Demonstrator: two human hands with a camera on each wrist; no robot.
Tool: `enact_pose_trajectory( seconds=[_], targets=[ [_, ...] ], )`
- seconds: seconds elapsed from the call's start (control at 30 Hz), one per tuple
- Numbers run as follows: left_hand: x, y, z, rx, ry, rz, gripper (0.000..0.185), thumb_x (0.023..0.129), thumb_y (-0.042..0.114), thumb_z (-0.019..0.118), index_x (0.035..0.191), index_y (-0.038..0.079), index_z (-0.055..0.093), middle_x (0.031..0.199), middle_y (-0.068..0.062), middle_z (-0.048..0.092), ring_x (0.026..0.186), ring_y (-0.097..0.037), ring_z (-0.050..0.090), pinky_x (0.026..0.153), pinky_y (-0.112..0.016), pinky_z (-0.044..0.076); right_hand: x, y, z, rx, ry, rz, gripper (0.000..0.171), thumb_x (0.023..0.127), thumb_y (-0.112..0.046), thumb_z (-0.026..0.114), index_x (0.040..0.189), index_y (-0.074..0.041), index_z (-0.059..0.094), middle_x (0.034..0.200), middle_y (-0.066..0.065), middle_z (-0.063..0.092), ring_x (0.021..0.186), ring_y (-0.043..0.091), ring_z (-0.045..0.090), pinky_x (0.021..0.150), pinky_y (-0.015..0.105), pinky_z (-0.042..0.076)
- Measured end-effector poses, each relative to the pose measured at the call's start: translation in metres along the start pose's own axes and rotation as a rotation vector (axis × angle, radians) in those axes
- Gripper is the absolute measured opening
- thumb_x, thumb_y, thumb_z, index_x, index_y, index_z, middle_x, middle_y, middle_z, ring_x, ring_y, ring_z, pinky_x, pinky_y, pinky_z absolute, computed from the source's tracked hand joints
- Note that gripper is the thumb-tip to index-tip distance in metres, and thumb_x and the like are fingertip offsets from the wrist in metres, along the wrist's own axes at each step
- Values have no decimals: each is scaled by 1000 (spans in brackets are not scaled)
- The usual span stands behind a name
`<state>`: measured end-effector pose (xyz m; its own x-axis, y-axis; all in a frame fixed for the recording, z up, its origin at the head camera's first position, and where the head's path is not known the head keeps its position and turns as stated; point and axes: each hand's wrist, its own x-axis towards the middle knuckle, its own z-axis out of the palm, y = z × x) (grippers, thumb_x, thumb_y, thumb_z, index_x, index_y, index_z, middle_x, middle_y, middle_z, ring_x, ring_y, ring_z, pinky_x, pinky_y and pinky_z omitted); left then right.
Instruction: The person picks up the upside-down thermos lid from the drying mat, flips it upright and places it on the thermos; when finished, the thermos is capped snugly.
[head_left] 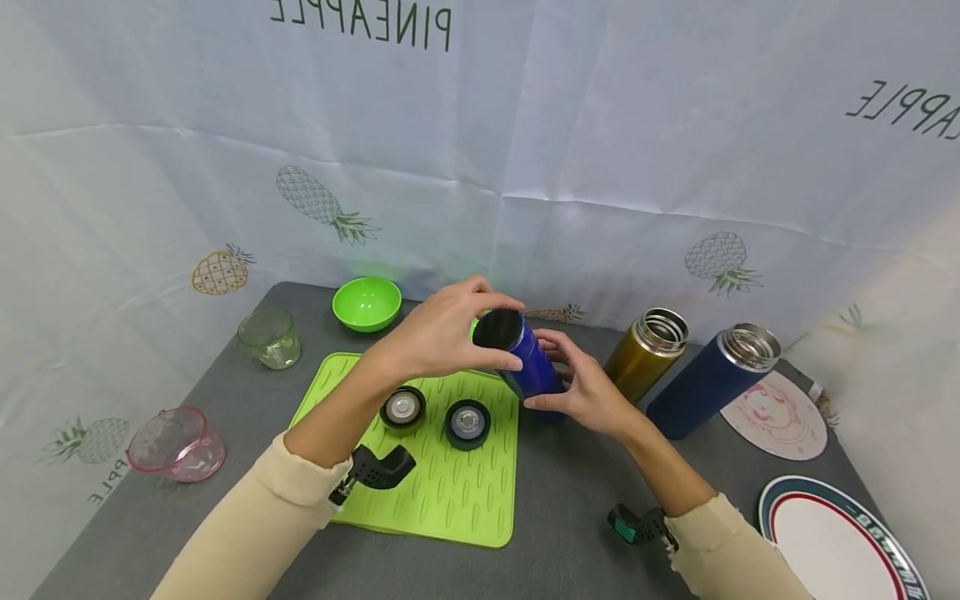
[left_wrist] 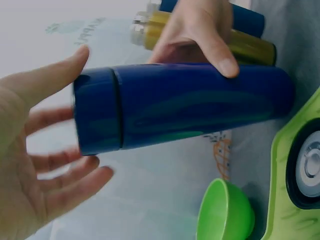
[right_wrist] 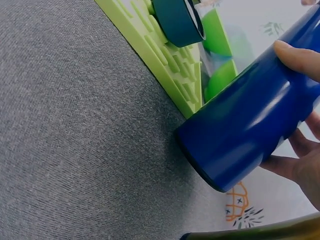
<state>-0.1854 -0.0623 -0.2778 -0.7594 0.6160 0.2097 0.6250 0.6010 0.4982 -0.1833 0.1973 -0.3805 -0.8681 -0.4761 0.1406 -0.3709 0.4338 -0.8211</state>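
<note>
A blue bottle (head_left: 532, 362) with its cap on is held tilted between both hands, at the right edge of the green mat (head_left: 450, 492). My left hand (head_left: 442, 333) reaches over the top, with thumb and fingers around the cap (left_wrist: 97, 110). My right hand (head_left: 585, 387) grips the bottle's body (left_wrist: 200, 105) from the far side, thumb (right_wrist: 297, 57) pressed on the blue wall. The bottle's base (right_wrist: 215, 160) hangs close to the grey table (right_wrist: 75, 125); I cannot tell whether it touches.
Two round lids (head_left: 402, 408) (head_left: 467, 423) lie on the mat. A gold bottle (head_left: 645, 350) and a navy bottle (head_left: 712, 379) stand uncapped to the right. A green bowl (head_left: 367, 302), glass cup (head_left: 270, 337), pink bowl (head_left: 176, 444), coaster (head_left: 776, 415) and plate (head_left: 832, 542) ring the table.
</note>
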Motion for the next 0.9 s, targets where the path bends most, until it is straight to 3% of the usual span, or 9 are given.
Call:
enact_pose_trajectory(
  seconds=[0.13,0.33,0.57,0.7,0.9],
  targets=[
    [2,4,4,94,51,-77,67,80,60,79,135,24,67,113,-3,66,96,-21,62,81,-40,51,0,0,-1,5,-1,8,89,81,-12,87,153,-25,36,147,15,53,136,42,53,109,65,46],
    [4,2,3,6,49,-1,60,78,44,87,132,25,71,99,-2,62,84,-18,54,74,-33,40,-1,2,-2,-9,1,-8,90,80,-13,87,153,-24,36,147,16,54,135,41,55,109,64,47],
    [4,-7,0,-126,-6,145,57,76,24,91,130,22,72,113,-1,64,102,-17,59,82,-33,48,-2,4,-2,-20,-2,-14,91,79,-13,88,153,-23,35,149,17,53,136,42,55,108,64,47],
    [3,-12,-2,-177,-44,191,55,76,17,91,128,20,74,121,-2,62,113,-19,60,84,-38,57,-2,3,-2,-24,-8,-17,91,79,-13,88,152,-23,36,149,17,54,136,43,55,108,65,47],
    [3,-15,-3,-207,-89,252,52,77,10,89,125,21,75,132,-4,62,123,-21,59,90,-39,56,-3,2,-2,-23,-14,-33,90,79,-12,88,152,-22,36,146,19,55,134,43,57,106,66,48]
  ],
)
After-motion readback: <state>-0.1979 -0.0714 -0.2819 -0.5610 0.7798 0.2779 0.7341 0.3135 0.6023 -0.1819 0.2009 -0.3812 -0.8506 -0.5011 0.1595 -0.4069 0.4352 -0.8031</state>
